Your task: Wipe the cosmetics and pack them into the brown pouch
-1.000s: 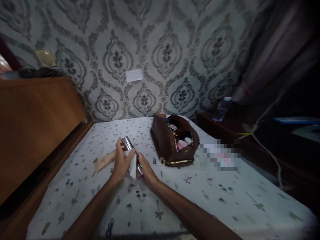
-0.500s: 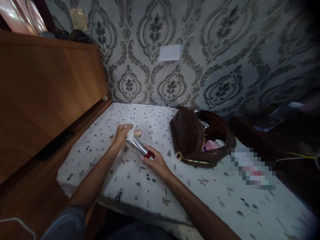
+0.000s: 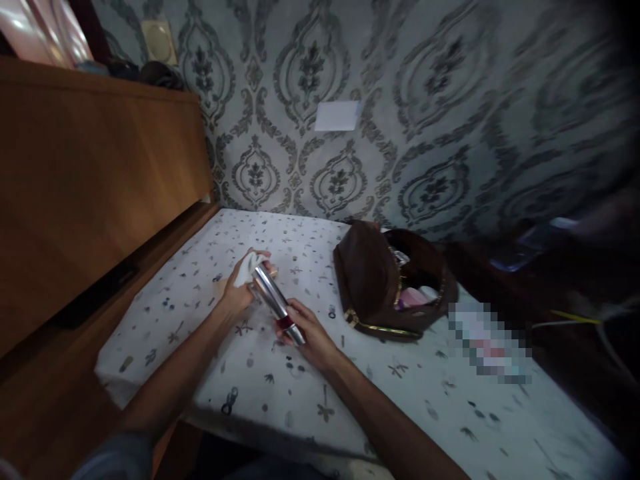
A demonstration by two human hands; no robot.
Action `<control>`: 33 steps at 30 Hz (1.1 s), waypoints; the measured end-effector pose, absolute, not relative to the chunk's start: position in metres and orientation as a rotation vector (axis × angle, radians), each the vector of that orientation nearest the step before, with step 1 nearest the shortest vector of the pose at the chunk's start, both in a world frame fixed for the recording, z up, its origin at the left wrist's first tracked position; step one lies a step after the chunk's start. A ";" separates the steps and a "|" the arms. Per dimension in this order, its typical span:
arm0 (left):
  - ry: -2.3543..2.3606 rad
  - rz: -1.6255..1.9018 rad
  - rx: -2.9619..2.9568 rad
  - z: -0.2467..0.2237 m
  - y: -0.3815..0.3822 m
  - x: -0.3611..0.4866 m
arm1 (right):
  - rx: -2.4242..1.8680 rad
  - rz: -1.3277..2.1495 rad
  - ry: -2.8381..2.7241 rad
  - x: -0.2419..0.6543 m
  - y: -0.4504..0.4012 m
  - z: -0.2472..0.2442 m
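Head view: my left hand (image 3: 235,293) bunches white cloth (image 3: 245,269), my right hand (image 3: 316,339) grips the silver tube (image 3: 271,292), outside the open bag (image 3: 364,273).

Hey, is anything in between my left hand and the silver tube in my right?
Yes: a bunched white wipe, held in the left hand, sits between its grip and the far end of the silver tube. The right hand grips the near end, with nothing visible in between.

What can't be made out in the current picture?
All in the head view:
Silver tube: markings blurred, too small.
Tan item: partly hidden by the left hand.
Brown bag: depths shadowed, behind its wall.
Object right of the bag: pixelated.
Clear object, far right: blurred, dark.
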State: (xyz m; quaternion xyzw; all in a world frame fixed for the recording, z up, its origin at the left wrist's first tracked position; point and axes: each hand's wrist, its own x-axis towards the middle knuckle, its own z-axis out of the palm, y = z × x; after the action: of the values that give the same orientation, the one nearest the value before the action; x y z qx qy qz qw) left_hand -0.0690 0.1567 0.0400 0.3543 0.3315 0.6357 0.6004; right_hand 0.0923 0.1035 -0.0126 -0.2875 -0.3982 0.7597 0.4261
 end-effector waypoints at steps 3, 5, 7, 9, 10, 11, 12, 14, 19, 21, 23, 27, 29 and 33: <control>0.844 1.444 0.773 0.039 0.151 -0.062 | -0.693 1.876 -0.956 0.090 0.102 -0.015; 0.984 1.421 0.821 0.035 0.150 -0.058 | -0.677 1.833 -0.933 0.089 0.103 -0.018; 1.081 1.426 0.908 0.030 0.149 -0.055 | -0.661 1.827 -0.945 0.089 0.105 -0.021; 1.107 1.407 0.961 0.025 0.147 -0.050 | -0.642 1.823 -0.940 0.089 0.106 -0.023; 1.130 1.401 0.981 0.023 0.145 -0.047 | -0.630 1.808 -0.931 0.089 0.106 -0.023; 1.178 1.393 1.018 0.022 0.143 -0.044 | -0.618 1.783 -0.922 0.089 0.105 -0.022; 1.241 1.375 1.071 0.021 0.141 -0.040 | -0.606 1.754 -0.919 0.088 0.105 -0.022; 1.337 1.285 1.219 0.019 0.137 -0.035 | -0.583 1.702 -0.938 0.088 0.105 -0.021; 1.197 1.057 1.513 0.018 0.136 -0.032 | -0.680 1.530 -0.994 0.092 0.113 -0.024; 1.161 1.018 1.579 0.017 0.136 -0.034 | -0.764 1.437 -0.945 0.096 0.118 -0.026; 1.142 0.983 1.608 0.014 0.136 -0.034 | -0.819 1.348 -0.874 0.100 0.122 -0.026; 1.120 0.976 1.525 0.005 0.136 -0.034 | -0.835 1.234 -0.829 0.107 0.127 -0.023; 1.111 0.895 1.456 0.001 0.138 -0.036 | -0.819 1.231 -0.851 0.109 0.129 -0.020; 1.060 0.824 1.424 0.001 0.145 -0.047 | -0.805 1.182 -0.870 0.119 0.134 -0.010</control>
State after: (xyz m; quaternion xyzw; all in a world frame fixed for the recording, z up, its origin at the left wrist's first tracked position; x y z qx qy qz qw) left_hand -0.0470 0.1449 0.0014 0.6038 0.4492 0.3494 0.5582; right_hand 0.1190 0.1338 -0.0099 -0.3570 -0.3859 0.5245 0.6697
